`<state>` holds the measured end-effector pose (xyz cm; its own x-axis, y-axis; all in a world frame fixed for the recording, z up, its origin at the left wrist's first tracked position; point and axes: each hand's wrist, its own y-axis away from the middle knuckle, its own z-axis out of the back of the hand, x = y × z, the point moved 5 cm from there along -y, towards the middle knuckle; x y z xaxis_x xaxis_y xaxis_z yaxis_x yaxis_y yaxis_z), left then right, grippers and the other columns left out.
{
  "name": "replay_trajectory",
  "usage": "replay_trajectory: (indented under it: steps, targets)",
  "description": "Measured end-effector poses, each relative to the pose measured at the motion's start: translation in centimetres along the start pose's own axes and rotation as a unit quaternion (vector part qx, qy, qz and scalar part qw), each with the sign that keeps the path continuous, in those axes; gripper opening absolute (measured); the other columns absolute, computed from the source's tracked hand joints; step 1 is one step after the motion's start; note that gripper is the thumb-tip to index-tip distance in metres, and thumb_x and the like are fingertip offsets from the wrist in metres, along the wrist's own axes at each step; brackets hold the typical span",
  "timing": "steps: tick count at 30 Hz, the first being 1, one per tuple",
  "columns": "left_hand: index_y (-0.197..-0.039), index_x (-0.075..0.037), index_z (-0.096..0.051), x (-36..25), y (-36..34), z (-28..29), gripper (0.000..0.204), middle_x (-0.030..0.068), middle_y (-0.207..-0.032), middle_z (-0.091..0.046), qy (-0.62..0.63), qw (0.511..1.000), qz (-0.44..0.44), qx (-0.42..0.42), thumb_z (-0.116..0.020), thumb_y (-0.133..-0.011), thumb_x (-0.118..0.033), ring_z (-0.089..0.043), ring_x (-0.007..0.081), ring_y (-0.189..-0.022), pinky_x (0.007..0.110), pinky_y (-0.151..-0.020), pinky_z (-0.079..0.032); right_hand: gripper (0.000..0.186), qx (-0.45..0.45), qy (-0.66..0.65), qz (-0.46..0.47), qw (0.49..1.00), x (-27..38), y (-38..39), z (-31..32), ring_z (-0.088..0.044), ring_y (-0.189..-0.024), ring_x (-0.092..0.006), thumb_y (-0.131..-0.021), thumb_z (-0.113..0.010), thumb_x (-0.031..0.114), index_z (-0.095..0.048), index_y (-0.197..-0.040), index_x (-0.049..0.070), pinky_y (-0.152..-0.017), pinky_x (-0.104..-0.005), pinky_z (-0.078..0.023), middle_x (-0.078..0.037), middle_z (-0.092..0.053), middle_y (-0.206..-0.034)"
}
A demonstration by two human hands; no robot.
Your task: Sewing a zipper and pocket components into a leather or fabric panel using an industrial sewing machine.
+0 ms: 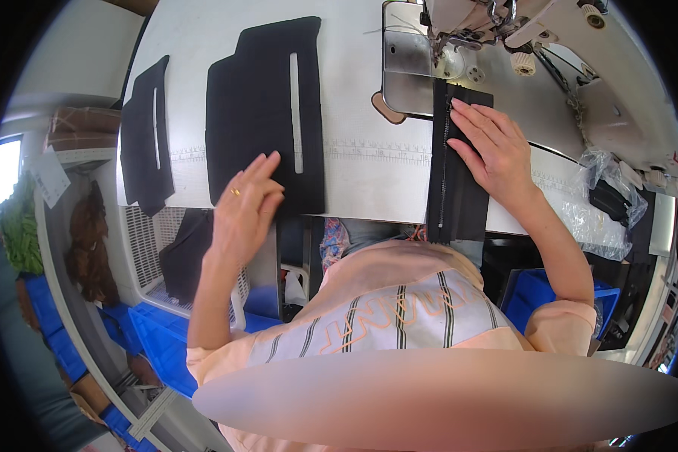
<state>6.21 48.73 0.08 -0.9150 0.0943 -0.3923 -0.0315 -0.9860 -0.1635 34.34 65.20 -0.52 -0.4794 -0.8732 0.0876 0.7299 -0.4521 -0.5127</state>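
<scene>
My right hand [493, 154] lies with extended fingers on a black fabric strip [467, 215] that carries a zipper [444, 200], beside the metal plate [407, 94] below the sewing machine's needle area. My left hand [245, 207], wearing a ring, is open at the lower left edge of a large black fabric panel [252, 98] with a long pale slot in it; whether it touches the panel I cannot tell. A smaller slotted black panel [139, 135] lies farther left on the white table [373, 181].
The sewing machine [550, 53] fills the upper right. A plastic bag [603, 226] with black items lies at right. Below the left edge are a white basket [139, 226] holding dark cloth and a blue bin [154, 343]. Another blue bin [527, 297] is lower right; shelved fabrics [87, 248] stand far left.
</scene>
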Motion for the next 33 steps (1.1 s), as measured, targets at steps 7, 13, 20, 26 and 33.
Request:
replay_trajectory:
  steps: [7, 13, 20, 26, 33]
  targets:
    - [-0.130, -0.006, -0.056, -0.6, 1.9, -0.9, 0.065, 0.0077, -0.137, -0.054, -0.088, 0.993, -0.072, -0.006, -0.070, -0.067, -0.002, -0.050, 0.0272, -0.124, 0.042, -0.100, -0.040, 0.035, -0.009, 0.004, 0.005, 1.000, -0.1, 0.0, 0.0, -0.059, -0.102, -0.0201, -0.076, -0.075, 0.022, -0.067, -0.107, 0.006, -0.079, -0.0318, -0.049, -0.001, -0.064, -0.120]
    - [-0.116, -0.003, -0.066, -0.9, 0.8, -0.7, 0.054, 0.0071, -0.122, -0.065, -0.026, 0.996, -0.006, -0.087, -0.063, -0.063, 0.007, -0.057, 0.0244, -0.107, 0.034, -0.096, -0.041, 0.034, -0.015, 0.013, 0.010, 1.000, 0.0, 0.1, -0.1, -0.058, -0.103, -0.0192, -0.078, -0.074, 0.023, -0.068, -0.107, 0.007, -0.079, -0.0318, -0.050, 0.000, -0.064, -0.120]
    - [-0.104, -0.011, -0.071, -6.1, 3.6, -2.2, 0.031, 0.0044, -0.118, -0.067, -0.069, 0.988, -0.128, -0.043, -0.059, -0.075, -0.009, -0.059, 0.0217, -0.110, 0.046, -0.109, -0.029, 0.034, 0.007, 0.042, -0.035, 0.998, -2.5, 3.6, 2.4, -0.060, -0.103, -0.0204, -0.078, -0.074, 0.021, -0.067, -0.108, 0.007, -0.082, -0.0328, -0.050, 0.000, -0.064, -0.121]
    - [-0.102, -0.011, -0.071, -10.8, 2.0, -4.0, 0.027, 0.0030, -0.114, -0.068, -0.018, 0.983, -0.179, -0.042, -0.061, -0.078, -0.014, -0.060, 0.0214, -0.110, 0.043, -0.108, -0.031, 0.037, 0.004, 0.065, -0.071, 0.995, -3.9, 5.6, 4.1, -0.061, -0.101, -0.0209, -0.076, -0.075, 0.018, -0.067, -0.109, 0.006, -0.082, -0.0317, -0.050, -0.002, -0.065, -0.120]
    - [-0.104, -0.009, -0.071, -12.7, -2.1, -6.4, 0.034, 0.0049, -0.115, -0.068, -0.001, 0.984, -0.149, -0.101, -0.065, -0.071, -0.007, -0.060, 0.0241, -0.111, 0.040, -0.098, -0.042, 0.037, -0.007, 0.061, -0.071, 0.996, -4.0, 5.4, 3.9, -0.062, -0.098, -0.0212, -0.075, -0.076, 0.017, -0.067, -0.108, 0.005, -0.081, -0.0317, -0.051, -0.002, -0.065, -0.119]
